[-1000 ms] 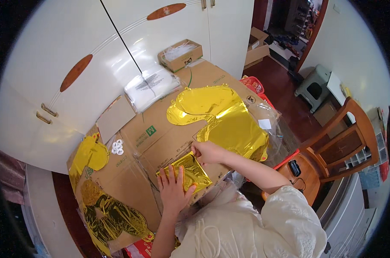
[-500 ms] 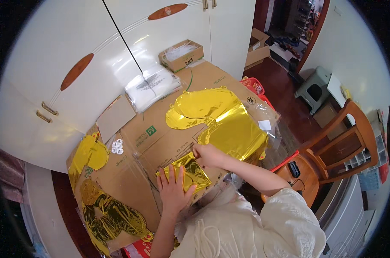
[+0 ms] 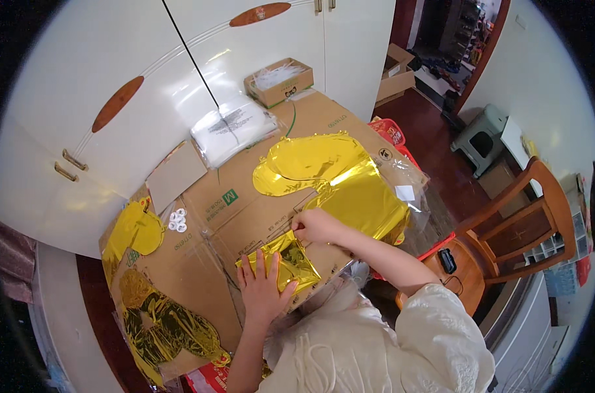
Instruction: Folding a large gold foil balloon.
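Observation:
A folded piece of shiny gold foil balloon [image 3: 297,265] lies on the cardboard at the table's near edge. My left hand [image 3: 263,288] presses on its left part, palm down with the fingers spread. At its far corner my right hand [image 3: 316,226] is closed, the fingertips pinching the foil's edge. Just beyond, a large flat gold foil balloon [image 3: 356,196] with a curved outline is spread out. Two more gold foil pieces are on the left: a smooth one [image 3: 147,236] and a crinkled one [image 3: 173,334] nearer to me.
Flattened cardboard [image 3: 199,262] covers the table. White rings [image 3: 177,221] sit at its left, and a stack of clear plastic bags [image 3: 235,134] and a small open box [image 3: 278,82] stand along the cabinet. A wooden chair [image 3: 546,223] is at the right, a grey stool [image 3: 484,134] beyond.
My right hand has shifted slightly left and away from me, along the foil's far edge. The left hand stays flat on the foil, and the view has tilted a little.

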### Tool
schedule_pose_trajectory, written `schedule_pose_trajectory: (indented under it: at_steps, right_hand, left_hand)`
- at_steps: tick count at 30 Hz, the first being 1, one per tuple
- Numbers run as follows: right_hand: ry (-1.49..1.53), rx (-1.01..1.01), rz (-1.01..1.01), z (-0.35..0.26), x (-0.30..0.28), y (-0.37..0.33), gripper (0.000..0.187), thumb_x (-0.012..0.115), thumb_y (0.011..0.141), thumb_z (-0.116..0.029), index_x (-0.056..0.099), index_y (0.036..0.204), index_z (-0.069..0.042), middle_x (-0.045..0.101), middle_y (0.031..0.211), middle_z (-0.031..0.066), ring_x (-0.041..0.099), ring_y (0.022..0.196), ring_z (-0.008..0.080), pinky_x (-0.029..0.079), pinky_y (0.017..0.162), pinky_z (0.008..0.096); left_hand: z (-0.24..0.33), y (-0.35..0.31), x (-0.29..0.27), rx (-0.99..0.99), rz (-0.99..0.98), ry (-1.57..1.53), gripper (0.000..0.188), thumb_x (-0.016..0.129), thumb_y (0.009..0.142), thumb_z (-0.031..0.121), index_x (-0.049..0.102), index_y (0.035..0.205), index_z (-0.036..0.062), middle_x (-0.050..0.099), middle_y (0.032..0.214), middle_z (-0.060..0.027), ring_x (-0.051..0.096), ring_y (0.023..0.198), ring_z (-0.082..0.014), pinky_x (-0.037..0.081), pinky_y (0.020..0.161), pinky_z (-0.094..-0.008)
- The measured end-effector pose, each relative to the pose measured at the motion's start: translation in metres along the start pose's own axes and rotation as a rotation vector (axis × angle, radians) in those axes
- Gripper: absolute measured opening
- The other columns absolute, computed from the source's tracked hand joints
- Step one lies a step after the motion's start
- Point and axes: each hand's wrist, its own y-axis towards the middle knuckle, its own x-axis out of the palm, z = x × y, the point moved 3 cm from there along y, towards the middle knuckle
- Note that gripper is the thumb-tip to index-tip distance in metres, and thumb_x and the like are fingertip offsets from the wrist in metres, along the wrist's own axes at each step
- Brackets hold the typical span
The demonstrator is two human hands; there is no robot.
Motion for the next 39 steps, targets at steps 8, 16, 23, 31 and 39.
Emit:
schedule_pose_trajectory:
  at_steps: [8,16,23,31,39]
  right_hand:
    - [-0.095,0.137,-0.059,-0.011,-0.006,0.008,0.018,0.064,0.075,-0.019,0.069,0.079,-0.003,0.068,0.078,0.0214,0.068,0.077,0.0369,0.054,0.07,0.0455]
    - [-0.022,-0.072,0.151,-0.017,-0.011,-0.016,0.014,0.06,0.084,-0.016,0.064,0.091,-0.004,0.065,0.077,0.019,0.065,0.075,0.038,0.053,0.069,0.0459]
    - [-0.088,-0.238,0.195,-0.038,-0.009,-0.054,0.031,0.067,0.085,-0.019,0.058,0.11,-0.003,0.062,0.103,0.018,0.061,0.098,0.0361,0.05,0.083,0.0434]
    - [0.004,-0.307,-0.122,-0.018,0.005,0.01,0.052,0.073,0.075,-0.022,0.055,0.119,-0.001,0.063,0.109,0.0205,0.06,0.104,0.0368,0.049,0.088,0.0427]
    - [-0.241,-0.275,-0.671,-0.049,0.005,0.05,0.035,0.073,0.077,-0.028,0.068,0.099,-0.001,0.069,0.086,0.0176,0.065,0.082,0.0334,0.05,0.074,0.0404]
  left_hand:
    - [-0.001,-0.001,0.002,-0.002,-0.014,0.017,0.079,0.051,0.087,0.063,0.036,0.149,0.0153,0.028,0.154,-0.0221,0.021,0.141,-0.0503,0.017,0.113,-0.0609]
    - [0.0,0.001,-0.001,0.011,0.01,-0.007,0.078,0.053,0.086,0.061,0.038,0.148,0.015,0.03,0.152,-0.0226,0.023,0.14,-0.0505,0.018,0.113,-0.0616]
    - [-0.001,-0.003,-0.001,0.014,0.098,-0.027,0.074,0.054,0.086,0.062,0.045,0.144,0.0169,0.037,0.148,-0.0213,0.031,0.135,-0.051,0.023,0.11,-0.0625]
    - [-0.002,-0.006,-0.001,-0.035,0.105,-0.1,0.079,0.057,0.086,0.058,0.04,0.144,0.0076,0.03,0.151,-0.024,0.022,0.14,-0.0497,0.017,0.113,-0.0611]
    - [-0.006,-0.012,-0.005,-0.119,0.231,-0.213,0.089,0.065,0.083,0.052,0.03,0.147,0.0006,0.025,0.15,-0.0306,0.022,0.139,-0.051,0.018,0.113,-0.0618]
